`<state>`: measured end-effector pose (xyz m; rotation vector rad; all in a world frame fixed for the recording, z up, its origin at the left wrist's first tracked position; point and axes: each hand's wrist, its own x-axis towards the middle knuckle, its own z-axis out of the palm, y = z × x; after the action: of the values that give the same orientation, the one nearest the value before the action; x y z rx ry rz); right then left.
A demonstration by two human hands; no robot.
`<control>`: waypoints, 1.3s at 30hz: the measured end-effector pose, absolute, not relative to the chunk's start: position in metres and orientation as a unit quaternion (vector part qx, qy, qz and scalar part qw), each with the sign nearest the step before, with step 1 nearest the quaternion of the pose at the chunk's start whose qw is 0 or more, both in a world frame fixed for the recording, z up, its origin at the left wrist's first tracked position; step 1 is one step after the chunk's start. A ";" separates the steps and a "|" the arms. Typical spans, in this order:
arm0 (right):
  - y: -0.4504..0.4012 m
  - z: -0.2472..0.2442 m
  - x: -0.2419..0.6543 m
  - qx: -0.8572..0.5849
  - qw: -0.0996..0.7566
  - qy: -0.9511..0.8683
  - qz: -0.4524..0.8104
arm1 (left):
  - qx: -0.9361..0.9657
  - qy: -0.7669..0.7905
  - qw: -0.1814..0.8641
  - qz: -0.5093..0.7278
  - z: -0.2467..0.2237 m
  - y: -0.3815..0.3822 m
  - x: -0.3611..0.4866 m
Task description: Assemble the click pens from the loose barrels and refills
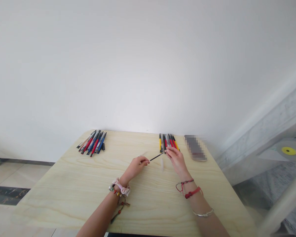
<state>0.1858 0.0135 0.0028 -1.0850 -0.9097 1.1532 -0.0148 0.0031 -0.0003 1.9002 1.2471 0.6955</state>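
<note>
A thin dark rod (156, 157) sits between the two hands, slanting above the middle of the tabletop (150, 205). The left hand (137, 165) pinches its near end, and the right hand (176, 160) pinches around its far end; whether a small part is also tucked in those fingertips is hidden. Uneven pulling or twisting could bend so slender a rod or make it spring loose. Below it lies a faint clear piece (162, 165), which a shifting wrist might brush aside because it is hard to see. Just beyond the right fingertips, a row of pens (160, 144) could be knocked askew by a slip; contact there is unclear. The phone-like slab (195, 148) to the right and the pen pile (95, 144) far left seem less exposed.
</note>
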 end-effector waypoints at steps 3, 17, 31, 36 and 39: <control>0.013 0.003 0.185 -0.489 0.617 -0.418 0.455 | 0.743 0.487 0.370 0.272 0.000 0.003 -0.015; 0.008 0.008 0.180 -0.521 0.566 -0.489 0.411 | 0.749 0.486 0.356 0.276 -0.002 0.004 -0.016; 0.005 0.000 0.166 -0.455 0.547 -0.461 0.531 | 0.760 0.460 0.342 0.305 0.001 0.001 -0.014; 0.003 0.007 0.166 -0.484 0.574 -0.461 0.473 | 0.777 0.483 0.241 0.324 -0.003 0.003 -0.018; 0.002 0.011 0.168 -0.498 0.601 -0.452 0.432 | 0.750 0.572 0.131 0.307 -0.009 0.006 -0.021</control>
<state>0.1682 0.0025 0.0112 -1.1543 -1.0473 1.0011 -0.0208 0.0061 -0.0088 2.1769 1.6599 0.8903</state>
